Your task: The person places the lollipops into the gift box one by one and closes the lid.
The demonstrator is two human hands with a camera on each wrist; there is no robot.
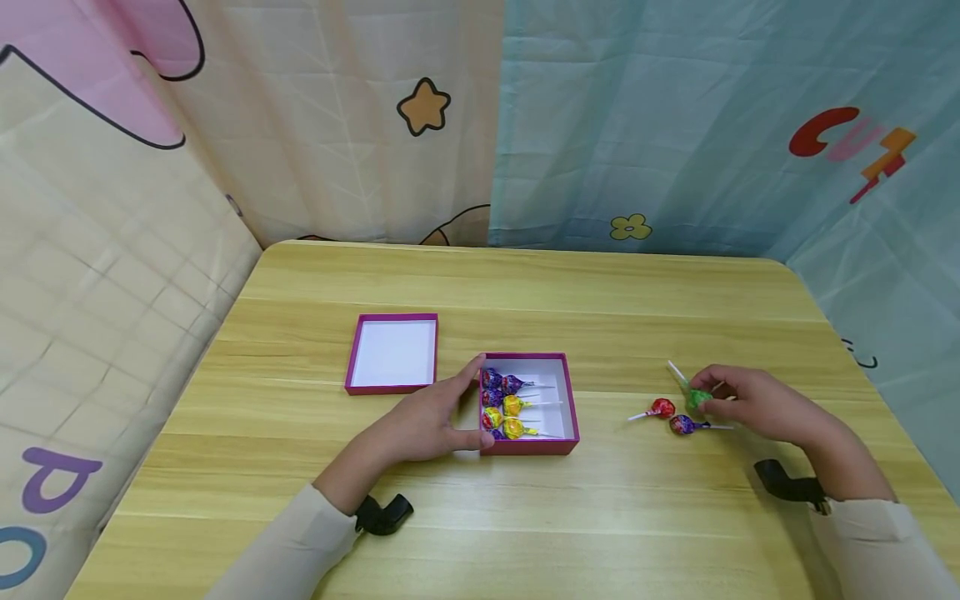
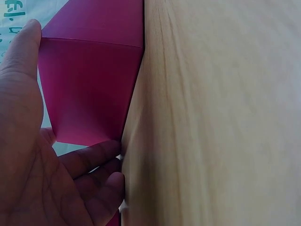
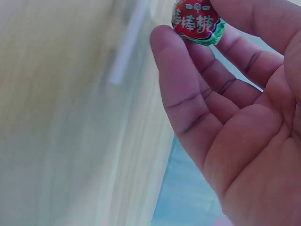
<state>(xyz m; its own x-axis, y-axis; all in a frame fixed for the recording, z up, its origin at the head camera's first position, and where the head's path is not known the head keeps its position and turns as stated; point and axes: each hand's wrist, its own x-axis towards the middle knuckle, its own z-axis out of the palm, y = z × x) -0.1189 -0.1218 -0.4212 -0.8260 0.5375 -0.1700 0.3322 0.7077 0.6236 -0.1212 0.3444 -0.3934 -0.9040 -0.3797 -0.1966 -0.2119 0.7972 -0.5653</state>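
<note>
In the head view my left hand (image 1: 429, 418) spans the left side of a magenta box (image 1: 531, 447), its thumb at the front corner and fingers at the back one. Several wrapped lollipops, purple ones (image 1: 492, 397) and yellow ones (image 1: 514, 406), lie inside with sticks pointing right. Over to the right, my right hand (image 1: 761, 405) pinches a green lollipop (image 1: 699, 399) between thumb and fingertips, its white stick pointing up and left. The right wrist view shows this lollipop's red and green wrapper (image 3: 198, 21). Close by lie a red lollipop (image 1: 663, 407) and a purple lollipop (image 1: 684, 425).
A square lid (image 1: 395, 354) with a white inside and magenta rim lies upturned, left of and behind the box. The wooden table (image 1: 480, 533) reaches back to printed curtains (image 1: 360, 125). Each wrist carries a black camera mount.
</note>
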